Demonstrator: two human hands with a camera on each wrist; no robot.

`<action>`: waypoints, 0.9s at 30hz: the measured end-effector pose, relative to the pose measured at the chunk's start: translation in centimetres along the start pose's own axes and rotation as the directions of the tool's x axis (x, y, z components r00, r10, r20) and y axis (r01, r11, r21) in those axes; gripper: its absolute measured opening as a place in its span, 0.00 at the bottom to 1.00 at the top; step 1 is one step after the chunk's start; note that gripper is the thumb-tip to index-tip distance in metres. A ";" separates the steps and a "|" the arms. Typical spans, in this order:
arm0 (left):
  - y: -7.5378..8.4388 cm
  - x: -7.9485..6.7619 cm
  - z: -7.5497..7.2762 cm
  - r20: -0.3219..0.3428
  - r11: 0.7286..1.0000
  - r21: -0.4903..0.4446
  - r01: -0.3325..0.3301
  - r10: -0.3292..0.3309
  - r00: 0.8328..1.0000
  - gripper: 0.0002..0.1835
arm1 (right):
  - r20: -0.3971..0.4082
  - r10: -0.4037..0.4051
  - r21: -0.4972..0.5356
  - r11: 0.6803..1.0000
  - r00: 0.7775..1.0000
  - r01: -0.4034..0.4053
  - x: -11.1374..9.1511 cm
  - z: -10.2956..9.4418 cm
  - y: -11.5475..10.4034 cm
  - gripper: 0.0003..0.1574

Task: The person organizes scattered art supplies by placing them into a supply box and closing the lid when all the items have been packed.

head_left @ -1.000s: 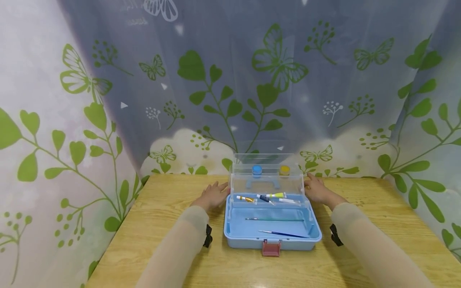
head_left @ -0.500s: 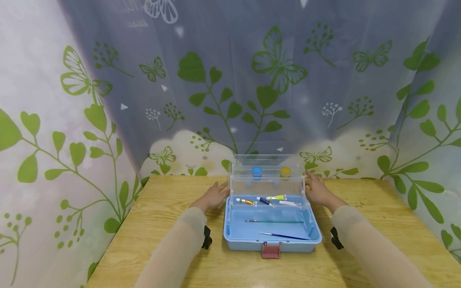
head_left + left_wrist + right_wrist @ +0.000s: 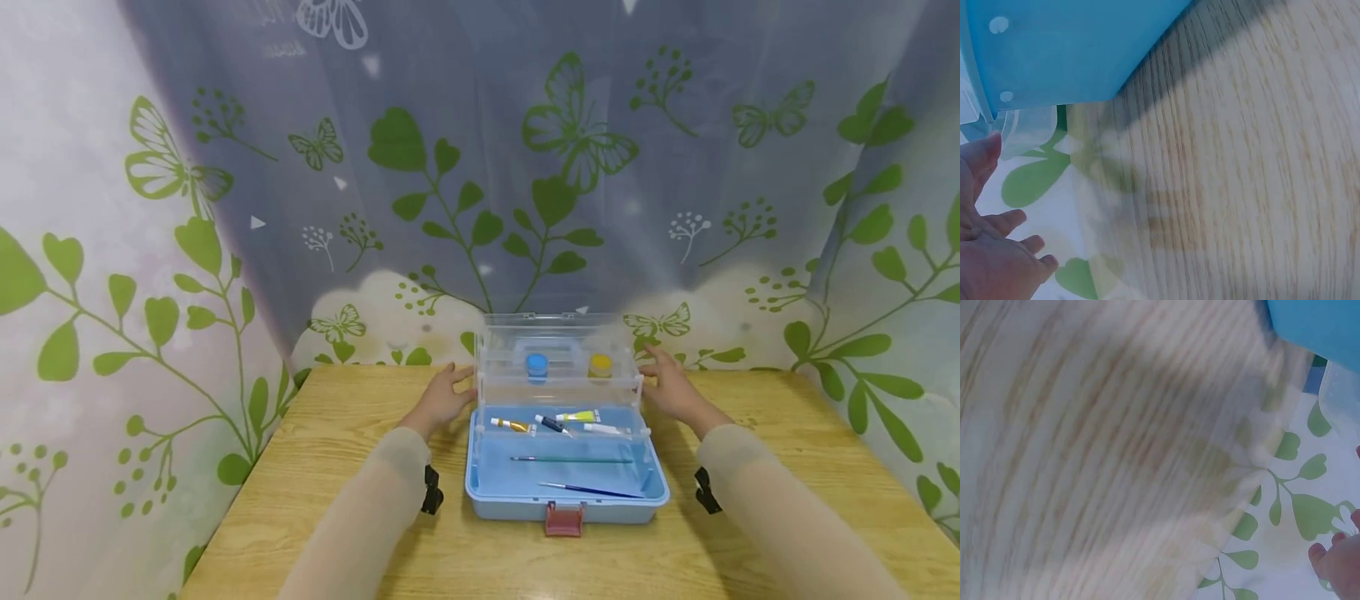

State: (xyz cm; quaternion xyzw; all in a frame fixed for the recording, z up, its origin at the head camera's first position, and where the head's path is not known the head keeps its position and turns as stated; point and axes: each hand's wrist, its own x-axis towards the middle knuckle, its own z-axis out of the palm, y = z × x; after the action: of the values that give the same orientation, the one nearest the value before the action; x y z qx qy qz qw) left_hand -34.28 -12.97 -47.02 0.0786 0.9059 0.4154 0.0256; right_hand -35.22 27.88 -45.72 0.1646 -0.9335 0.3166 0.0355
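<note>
A light blue plastic box (image 3: pixel 525 508) with a reddish clasp (image 3: pixel 564 520) stands with its clear lid (image 3: pixel 555 320) and clear trays raised at the back. Beside its left rear corner is my left hand (image 3: pixel 441 402), fingers extended and apart; the left wrist view shows the thumb close to the clear part, contact unclear. My right hand (image 3: pixel 671 392) is at the right rear, fingers stretched towards the lid's side, partly hidden. A blue paint jar (image 3: pixel 537 365) and a yellow paint jar (image 3: pixel 601 367) sit in the upper tray. Several paint tubes (image 3: pixel 553 425) lie below.
Two paintbrushes, a green one (image 3: pixel 573 460) and a dark blue one (image 3: pixel 592 489), lie in the box's base. The wooden table (image 3: pixel 337 483) runs back to a patterned curtain (image 3: pixel 555 233) close behind the lid.
The clear lid and trays have shifted, with the lid's top edge now higher and the jars slightly lower and further right. Both hands have moved a little and the left fingers have spread.
</note>
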 end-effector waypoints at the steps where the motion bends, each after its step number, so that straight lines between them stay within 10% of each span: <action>1: 0.0 0.1 0.0 -0.008 1.000 0.007 -0.011 0.011 1.000 0.28 | 0.000 0.002 -0.003 1.000 1.000 -0.002 0.0 -0.1 0.1 0.23; 27: 1.0 1.0 -1.2 -0.248 0.994 -0.017 -0.110 0.102 0.963 0.18 | -0.208 -0.014 0.035 0.999 0.978 0.021 0.5 -1.2 -0.9 0.15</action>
State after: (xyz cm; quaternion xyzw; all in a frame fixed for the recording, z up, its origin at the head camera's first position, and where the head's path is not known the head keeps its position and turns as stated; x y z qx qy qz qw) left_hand -35.27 -13.09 -45.49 0.0745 0.8900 0.4367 -0.1081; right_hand -35.43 27.78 -44.17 0.1394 -0.9172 0.3489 0.1328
